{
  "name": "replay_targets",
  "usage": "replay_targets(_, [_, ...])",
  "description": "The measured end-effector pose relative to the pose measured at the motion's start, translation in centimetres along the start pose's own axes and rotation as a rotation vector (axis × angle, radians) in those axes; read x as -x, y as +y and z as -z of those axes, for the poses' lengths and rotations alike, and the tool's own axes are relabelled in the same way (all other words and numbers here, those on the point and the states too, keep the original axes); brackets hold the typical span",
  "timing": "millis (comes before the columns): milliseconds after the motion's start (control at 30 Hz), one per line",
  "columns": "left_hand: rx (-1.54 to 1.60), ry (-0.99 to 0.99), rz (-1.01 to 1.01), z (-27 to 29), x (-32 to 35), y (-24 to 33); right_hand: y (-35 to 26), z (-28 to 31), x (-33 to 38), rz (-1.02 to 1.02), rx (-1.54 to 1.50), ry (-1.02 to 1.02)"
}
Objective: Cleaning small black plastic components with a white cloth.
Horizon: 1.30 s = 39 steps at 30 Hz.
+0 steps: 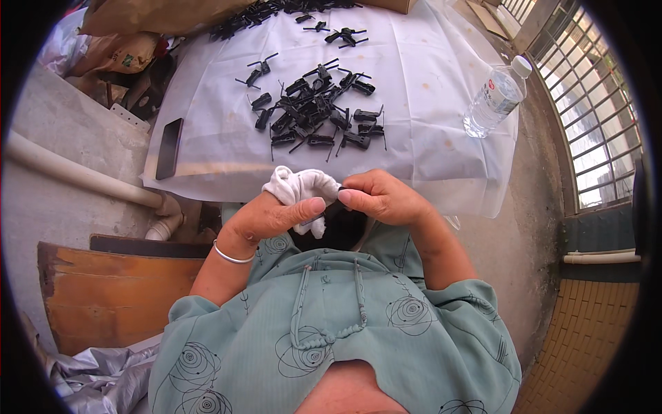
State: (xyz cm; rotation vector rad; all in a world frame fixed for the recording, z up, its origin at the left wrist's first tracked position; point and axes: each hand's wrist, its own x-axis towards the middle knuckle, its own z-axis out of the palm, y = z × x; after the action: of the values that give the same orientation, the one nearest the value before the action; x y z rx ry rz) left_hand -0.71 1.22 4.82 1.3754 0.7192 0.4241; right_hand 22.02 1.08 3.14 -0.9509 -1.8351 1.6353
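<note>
Close in front of my lap, my two hands meet at the near edge of the table. My left hand (276, 215) is closed on a white cloth (296, 186), which covers its fingers and leaves the thumb bare. My right hand (383, 196) pinches a small black part (341, 188) against the cloth's right end; most of that part is hidden by the fingers. Beyond them lies a loose pile of black plastic clip-like parts (310, 103) with thin stems. Under the hands, between my knees, is a dark open container (345, 228), partly hidden.
White plastic sheeting (427, 138) covers the table. On its left edge lies a dark phone-like slab (169, 148); on the right stands a clear water bottle (493, 100). More black parts (255, 17) are heaped at the back. A pipe (83, 176) and wooden board (117, 293) are at left.
</note>
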Motion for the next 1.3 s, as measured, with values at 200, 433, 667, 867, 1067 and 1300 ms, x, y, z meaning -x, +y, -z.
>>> replay_targets(200, [0.131,0.025,-0.009,0.0,-0.1,-1.4,-0.1,-0.1,-0.5,-0.005,-0.173,-0.177])
replay_targets(433, [-0.376,0.338,-0.260,-2.6,-0.6,-2.9,-0.1,-1.8,-1.4,-0.161,-0.098,0.113])
replay_targets(667, [0.174,0.513,-0.120,-2.4,-0.6,-2.0,-1.1,-3.5,-0.4,0.336,0.257,0.433])
replay_targets(867, [0.292,0.424,-0.230,-3.0,-1.2,-2.6,0.7,-4.9,-1.8,0.549,0.430,0.644])
replay_targets(1067, [0.219,0.379,-0.250,-2.9,-0.7,-1.8,0.2,-3.5,-2.3,0.045,-0.156,0.403])
replay_targets(1300, [-0.231,0.644,-0.265,-3.1,-1.1,-2.0,0.3,-3.5,-1.6,0.244,0.254,0.378])
